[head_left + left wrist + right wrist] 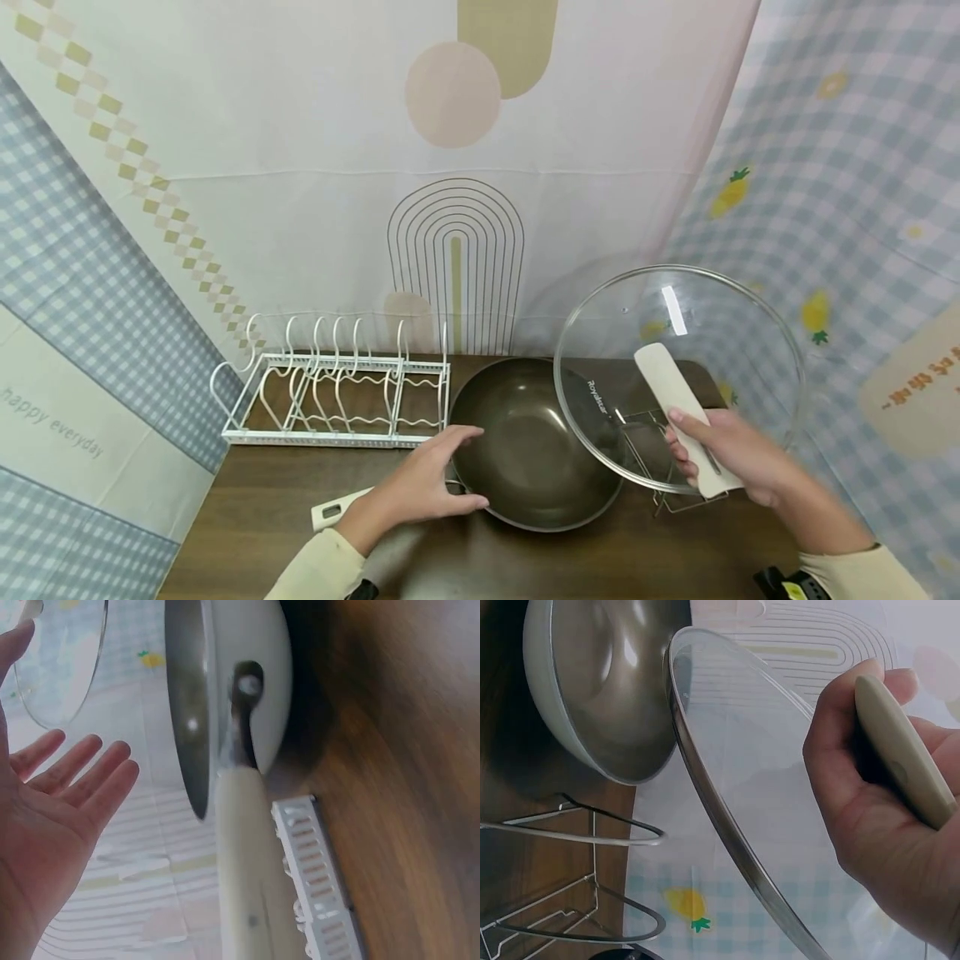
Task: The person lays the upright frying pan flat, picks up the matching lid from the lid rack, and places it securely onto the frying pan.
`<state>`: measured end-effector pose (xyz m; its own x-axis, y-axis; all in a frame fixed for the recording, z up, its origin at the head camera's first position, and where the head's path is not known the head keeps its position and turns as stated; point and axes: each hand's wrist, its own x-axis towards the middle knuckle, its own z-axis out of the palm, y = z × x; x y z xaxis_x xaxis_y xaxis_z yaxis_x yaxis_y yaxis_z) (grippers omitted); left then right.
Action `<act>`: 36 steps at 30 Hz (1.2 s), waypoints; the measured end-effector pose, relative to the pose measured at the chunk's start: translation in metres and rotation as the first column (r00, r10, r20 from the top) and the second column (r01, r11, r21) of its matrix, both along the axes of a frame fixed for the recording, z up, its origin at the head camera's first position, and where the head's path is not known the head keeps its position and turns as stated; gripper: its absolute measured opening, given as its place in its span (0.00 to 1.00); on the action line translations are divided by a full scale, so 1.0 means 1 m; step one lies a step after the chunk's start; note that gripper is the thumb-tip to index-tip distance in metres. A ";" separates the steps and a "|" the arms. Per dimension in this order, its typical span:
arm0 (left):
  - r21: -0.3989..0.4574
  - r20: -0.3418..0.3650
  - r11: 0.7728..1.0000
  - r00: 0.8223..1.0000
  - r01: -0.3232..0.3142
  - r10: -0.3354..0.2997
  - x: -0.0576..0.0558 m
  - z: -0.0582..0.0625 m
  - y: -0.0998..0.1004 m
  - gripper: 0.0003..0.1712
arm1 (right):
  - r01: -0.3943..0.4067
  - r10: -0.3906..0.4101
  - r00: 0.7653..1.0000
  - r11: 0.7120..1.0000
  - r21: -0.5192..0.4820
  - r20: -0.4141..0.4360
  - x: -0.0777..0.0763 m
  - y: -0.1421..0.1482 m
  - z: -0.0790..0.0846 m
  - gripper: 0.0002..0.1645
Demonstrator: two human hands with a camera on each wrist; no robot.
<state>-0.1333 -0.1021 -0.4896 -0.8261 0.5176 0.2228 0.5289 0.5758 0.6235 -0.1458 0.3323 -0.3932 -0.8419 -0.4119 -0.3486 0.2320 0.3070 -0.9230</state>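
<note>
A wok (525,450) with a dark inside and a pale outside stands on the table, its cream handle (244,862) pointing left. My left hand (423,483) hovers over the wok's left edge, above the handle, fingers and thumb spread with nothing between them. In my right hand (723,450) is the cream handle (900,750) of a clear glass lid (720,350) with a metal rim; the fingers curl round it. The lid is tilted and raised to the right of the wok, its left part overlapping the wok's right edge in the head view.
A white wire rack (337,417) with several upright loops stands left of the wok, along the back of the table (262,492). Beneath the lid on the right is a thin metal wire stand (592,877). Patterned cloth (322,208) hangs behind and at both sides.
</note>
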 end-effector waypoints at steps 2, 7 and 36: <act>-0.003 -0.004 1.000 1.000 -0.023 0.023 0.001 -0.001 -0.005 0.51 | 0.003 -0.003 1.000 1.000 -0.008 0.007 0.000 -0.002 -0.001 0.24; -0.016 0.013 0.997 0.997 -0.080 0.080 0.003 -0.004 -0.015 0.53 | -0.005 0.006 1.000 0.999 -0.034 0.021 -0.001 -0.007 -0.005 0.24; -0.436 -0.018 0.865 0.964 -0.248 0.267 0.009 -0.035 -0.045 0.70 | -0.014 0.022 0.997 0.993 -0.114 0.074 -0.003 -0.039 -0.022 0.25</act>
